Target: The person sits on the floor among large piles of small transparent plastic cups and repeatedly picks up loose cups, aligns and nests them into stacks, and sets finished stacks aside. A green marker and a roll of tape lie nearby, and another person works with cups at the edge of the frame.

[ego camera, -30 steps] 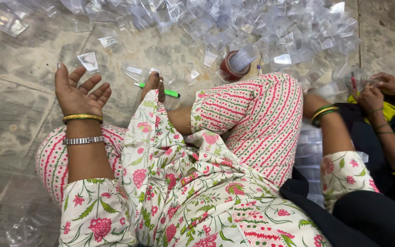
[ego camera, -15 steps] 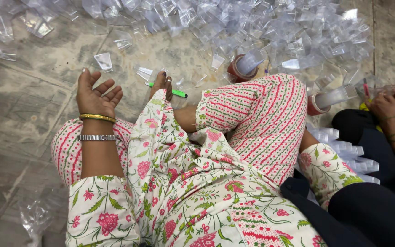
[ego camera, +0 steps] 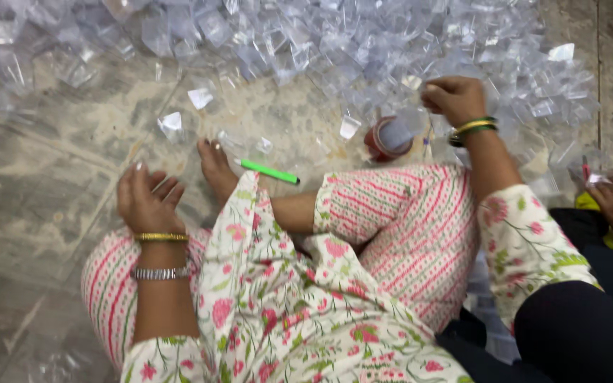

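Clear plastic pouches heaped on floor just beyond right hand, grip curled among them, hold unclear; left hand well apart, half-open, empty.

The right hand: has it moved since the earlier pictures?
Yes. The right hand has come into view, reaching out over the clear packets, beyond the tape roll.

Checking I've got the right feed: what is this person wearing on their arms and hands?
Both sleeves are cream with pink flowers and green leaves, ending short of the wrists. The left hand has a thin gold bangle and a silver link watch band at the wrist. The right hand has gold and green bangles. No gloves.
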`<control>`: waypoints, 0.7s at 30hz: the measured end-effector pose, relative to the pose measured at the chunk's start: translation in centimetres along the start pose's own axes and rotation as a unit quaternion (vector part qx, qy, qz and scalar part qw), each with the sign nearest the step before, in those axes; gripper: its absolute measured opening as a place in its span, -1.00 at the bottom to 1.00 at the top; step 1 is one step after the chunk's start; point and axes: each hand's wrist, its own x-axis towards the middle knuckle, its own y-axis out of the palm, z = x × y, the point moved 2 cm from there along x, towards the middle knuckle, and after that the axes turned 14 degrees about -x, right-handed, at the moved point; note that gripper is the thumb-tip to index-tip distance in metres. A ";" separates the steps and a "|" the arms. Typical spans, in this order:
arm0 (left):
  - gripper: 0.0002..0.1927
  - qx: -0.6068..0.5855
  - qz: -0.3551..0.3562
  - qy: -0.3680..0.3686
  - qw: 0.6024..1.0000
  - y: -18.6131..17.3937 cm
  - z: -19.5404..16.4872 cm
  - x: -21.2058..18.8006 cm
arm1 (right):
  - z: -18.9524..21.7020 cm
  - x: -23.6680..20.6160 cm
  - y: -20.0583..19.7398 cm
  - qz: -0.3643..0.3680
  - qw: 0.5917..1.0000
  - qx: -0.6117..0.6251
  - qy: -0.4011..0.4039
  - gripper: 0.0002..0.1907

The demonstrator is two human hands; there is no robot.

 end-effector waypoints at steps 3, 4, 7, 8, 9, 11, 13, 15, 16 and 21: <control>-0.64 0.062 -0.059 0.077 0.993 0.2 0.8 1.8 | 2.8 4.9 5.5 0.013 1.000 -0.002 -0.002 -0.67; -0.65 0.092 -0.079 0.096 0.988 0.4 1.0 2.4 | 3.4 6.6 6.9 0.007 1.000 -0.004 -0.023 -0.60; -0.66 0.152 -0.076 0.146 0.975 1.0 2.0 4.2 | 3.7 11.7 9.7 -0.051 0.995 -0.076 -0.046 -0.39; -0.66 0.159 -0.074 0.146 0.974 1.1 2.3 4.7 | 3.5 13.3 9.9 -0.098 0.984 -0.143 -0.028 -0.31; -0.66 0.166 -0.074 0.144 0.973 1.0 2.5 5.0 | 3.2 14.6 9.8 -0.141 0.968 -0.209 -0.010 -0.24; -0.66 0.176 -0.076 0.131 0.973 1.0 3.1 5.5 | 1.4 16.6 9.5 -0.200 0.949 -0.242 0.035 -0.11; -0.64 0.175 -0.080 0.113 0.975 0.9 3.5 5.8 | -0.4 18.3 9.1 -0.202 0.936 -0.269 0.100 -0.06; -0.64 0.199 -0.079 0.104 0.971 1.1 3.8 5.7 | -1.7 19.1 9.6 -0.182 0.956 -0.165 0.159 0.05; -0.63 0.210 -0.075 0.098 0.970 1.3 4.0 5.6 | -2.0 19.5 10.1 -0.165 0.948 -0.192 0.194 0.07; -0.63 0.183 -0.039 0.064 0.980 2.8 4.6 4.6 | -0.6 22.1 14.0 -0.184 0.969 -0.034 0.163 0.34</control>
